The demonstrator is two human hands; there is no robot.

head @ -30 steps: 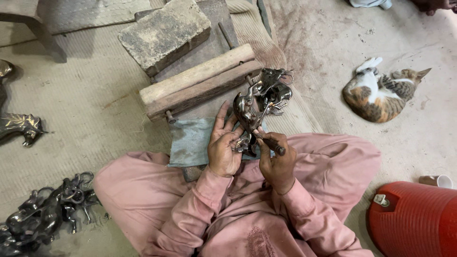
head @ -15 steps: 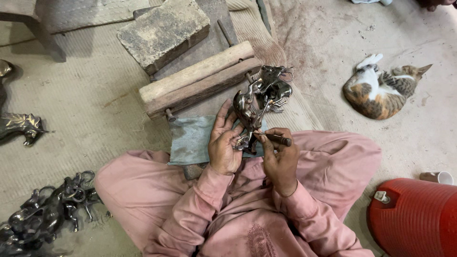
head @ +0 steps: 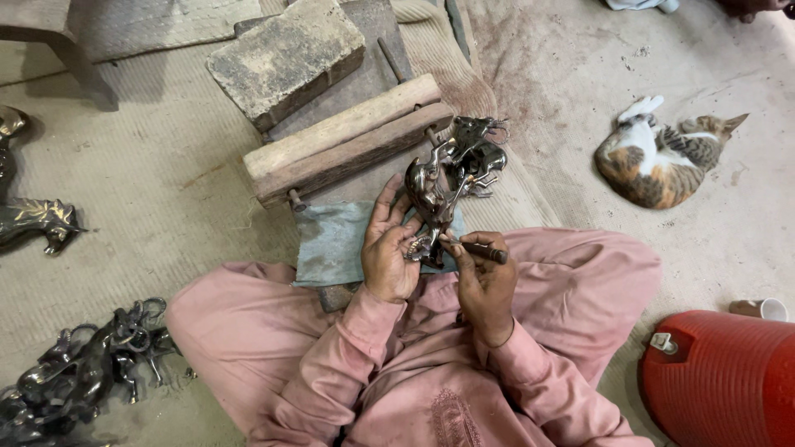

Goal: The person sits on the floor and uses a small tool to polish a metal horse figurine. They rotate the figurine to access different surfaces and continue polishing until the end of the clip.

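I sit cross-legged in pink clothes on a woven mat. My left hand point(head: 387, 248) grips a shiny dark metal animal figurine point(head: 431, 194) and holds it upright over a blue-grey cloth point(head: 331, 240). My right hand point(head: 484, 277) pinches a small dark hand tool point(head: 480, 248) whose tip touches the figurine's lower part. Another similar metal figurine point(head: 479, 153) lies just beyond, against the wooden block.
A wooden block point(head: 348, 141) and a stone brick point(head: 286, 58) lie ahead. Several metal figurines point(head: 79, 372) are piled at lower left, one more figurine point(head: 37, 219) at left. A cat point(head: 658, 157) sleeps at right. A red container point(head: 720, 381) and a small cup point(head: 762, 309) sit lower right.
The hands stay in nearly the same place. My right hand has shifted the tool slightly against the figurine; the figurine stays held by my left hand.
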